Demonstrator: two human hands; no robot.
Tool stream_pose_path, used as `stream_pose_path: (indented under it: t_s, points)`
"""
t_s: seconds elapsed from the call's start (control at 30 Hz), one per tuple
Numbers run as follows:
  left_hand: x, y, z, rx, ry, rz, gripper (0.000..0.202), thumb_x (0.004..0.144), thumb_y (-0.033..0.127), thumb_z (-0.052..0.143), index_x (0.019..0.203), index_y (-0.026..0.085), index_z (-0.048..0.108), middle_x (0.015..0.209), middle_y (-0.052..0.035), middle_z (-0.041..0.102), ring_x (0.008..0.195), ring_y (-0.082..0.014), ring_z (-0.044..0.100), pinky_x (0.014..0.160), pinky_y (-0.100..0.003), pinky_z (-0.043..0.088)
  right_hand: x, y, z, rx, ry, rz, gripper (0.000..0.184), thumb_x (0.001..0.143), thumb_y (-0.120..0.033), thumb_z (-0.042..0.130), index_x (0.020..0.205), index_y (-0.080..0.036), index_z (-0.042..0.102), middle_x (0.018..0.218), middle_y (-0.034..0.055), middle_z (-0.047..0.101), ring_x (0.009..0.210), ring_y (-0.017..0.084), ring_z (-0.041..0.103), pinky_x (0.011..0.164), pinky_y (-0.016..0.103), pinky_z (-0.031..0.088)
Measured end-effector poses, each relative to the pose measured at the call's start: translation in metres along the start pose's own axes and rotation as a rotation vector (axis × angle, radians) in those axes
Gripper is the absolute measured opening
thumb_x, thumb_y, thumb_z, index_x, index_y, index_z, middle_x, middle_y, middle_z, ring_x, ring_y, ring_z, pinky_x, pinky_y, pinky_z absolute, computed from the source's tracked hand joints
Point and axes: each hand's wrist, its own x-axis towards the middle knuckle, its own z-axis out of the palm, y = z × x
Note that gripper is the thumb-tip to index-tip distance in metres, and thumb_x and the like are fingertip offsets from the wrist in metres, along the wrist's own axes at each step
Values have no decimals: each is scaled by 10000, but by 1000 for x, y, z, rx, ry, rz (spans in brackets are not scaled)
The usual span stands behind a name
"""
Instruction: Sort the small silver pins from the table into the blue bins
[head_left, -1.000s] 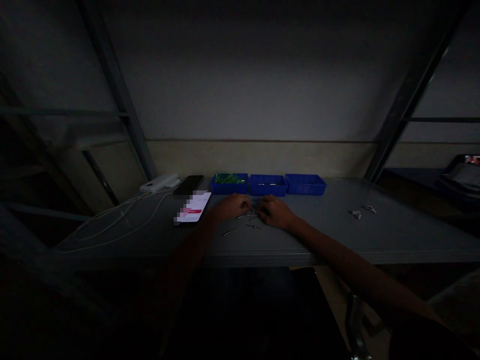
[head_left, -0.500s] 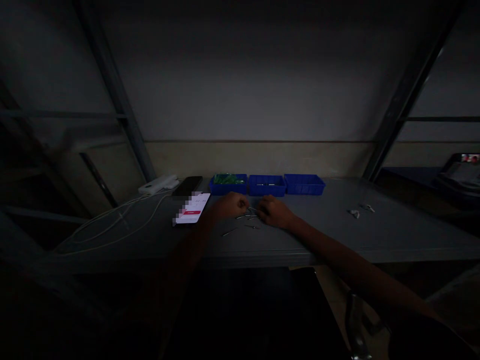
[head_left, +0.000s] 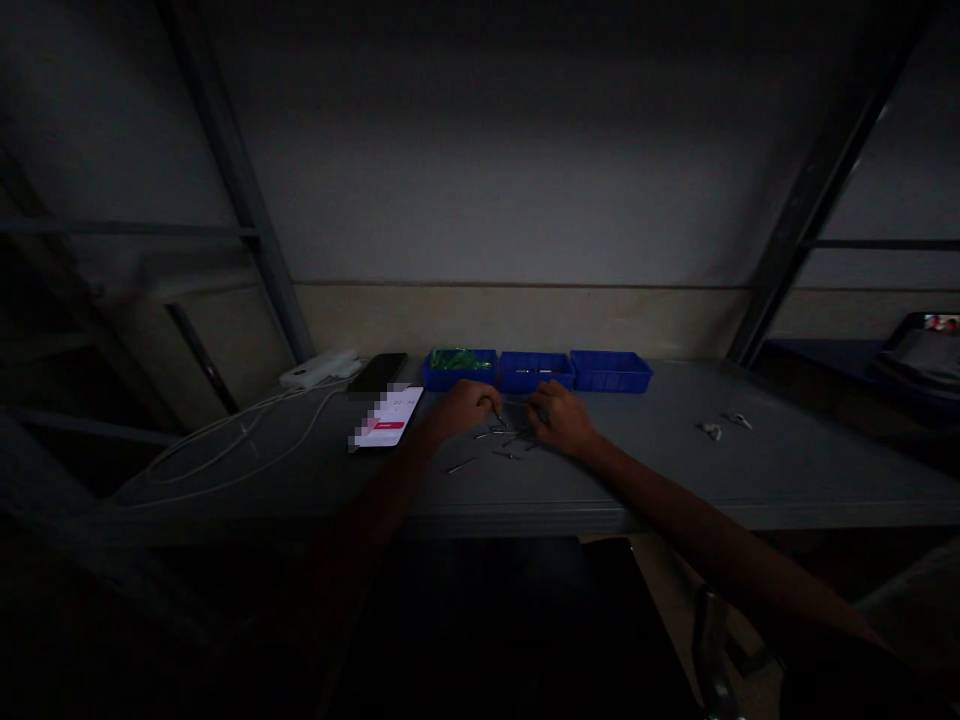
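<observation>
My left hand (head_left: 471, 404) is closed in a pinch just in front of the blue bins, a thin metal rod (head_left: 497, 413) pointing down from its fingertips. To its right, my right hand (head_left: 561, 417) rests low over the table with curled fingers; what they hold, if anything, is hidden in the dark. Several slim metal pieces (head_left: 501, 431) lie on the tabletop between and below the hands. Nearer the front edge are one loose metal pin (head_left: 460, 466) and another short piece (head_left: 507, 456) with a thicker middle.
Along the back stand a blue bin with green packaging (head_left: 459, 372), a blue bin with small metal parts (head_left: 536, 372) and another blue bin (head_left: 611, 372). A lit phone (head_left: 390, 418), a dark flat object (head_left: 378, 374) and white cables (head_left: 247, 430) are left. Small white items (head_left: 709, 431) lie right.
My hands have drawn slightly apart, the right one moving a little rightward. The thin rod now points downward from the left fingers. The whole view has shifted slightly.
</observation>
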Motion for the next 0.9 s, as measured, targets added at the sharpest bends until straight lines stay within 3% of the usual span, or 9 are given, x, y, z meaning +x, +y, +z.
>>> stream_pose_path:
  t_s: [0.2,0.43,0.7,0.9]
  points:
    - [-1,1,0,-53,96,27,242,747,145,485,953,137,613,770,-28,650,695,-123,592,660,-236,465,1,6,5,81,24,-31,220,875,-232,398,848,-159,604,852,75,585,866,185,492,770,287,374]
    - [-2,9,4,-100,36,73,133,788,239,535,842,142,608,734,-15,628,666,-115,570,624,-223,436,1,3,4,89,27,-61,240,897,-243,370,809,-156,575,818,70,579,817,173,491,740,273,359]
    - [-4,11,1,-131,38,66,203,809,322,517,845,152,622,729,-14,638,667,-119,578,613,-219,422,1,6,6,116,27,-32,222,896,-247,372,804,-159,555,798,67,590,789,169,508,710,267,360]
    - [-3,7,0,-56,87,100,247,841,311,442,811,143,620,731,-8,626,657,-112,548,608,-219,385,1,8,7,218,119,-12,178,888,-256,377,866,-168,530,828,62,595,783,161,530,713,257,375]
